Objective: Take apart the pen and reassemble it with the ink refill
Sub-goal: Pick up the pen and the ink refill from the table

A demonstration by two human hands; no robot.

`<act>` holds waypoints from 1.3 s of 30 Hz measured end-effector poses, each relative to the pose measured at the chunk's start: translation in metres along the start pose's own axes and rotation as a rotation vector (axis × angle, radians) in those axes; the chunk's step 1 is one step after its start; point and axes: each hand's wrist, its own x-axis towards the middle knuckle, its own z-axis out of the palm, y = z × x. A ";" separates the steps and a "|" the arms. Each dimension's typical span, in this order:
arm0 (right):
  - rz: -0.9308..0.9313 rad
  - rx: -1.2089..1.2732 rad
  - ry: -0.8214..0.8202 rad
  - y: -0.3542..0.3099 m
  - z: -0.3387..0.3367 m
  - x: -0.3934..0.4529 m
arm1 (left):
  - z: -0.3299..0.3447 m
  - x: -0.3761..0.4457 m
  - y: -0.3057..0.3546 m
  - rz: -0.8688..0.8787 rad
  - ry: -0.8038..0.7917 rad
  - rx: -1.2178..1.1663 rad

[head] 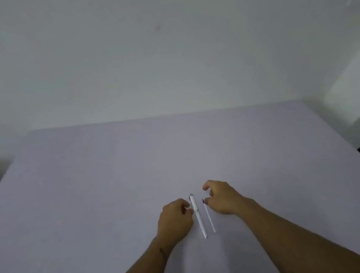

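2 hands rest low on the pale lilac table [112, 176], with 2 slim things lying between them. Just right of the left hand [175, 219], whose curled fingers touch or nearly touch it, lies the white pen [197, 215]. Beside that, near the right hand's [221, 198] thumb, lies the thin ink refill [209, 216], dark-tipped at its far end. Both hands are loosely parted, gripping nothing. Beyond stands a bare white wall [166, 49].
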 end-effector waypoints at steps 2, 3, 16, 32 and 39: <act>0.019 -0.003 -0.018 0.009 0.003 0.003 | 0.011 0.003 -0.001 -0.065 -0.004 -0.002; 0.026 -0.005 -0.031 0.015 0.006 0.003 | 0.016 0.003 -0.003 -0.086 -0.008 0.007; 0.026 0.102 -0.089 0.038 0.010 0.029 | 0.039 0.022 0.013 -0.192 -0.031 0.318; 0.282 0.780 0.016 -0.024 0.028 0.052 | 0.003 0.018 -0.003 -0.082 0.044 -0.076; 0.397 1.008 0.034 -0.030 0.009 0.087 | -0.020 0.024 -0.008 -0.167 0.020 -0.115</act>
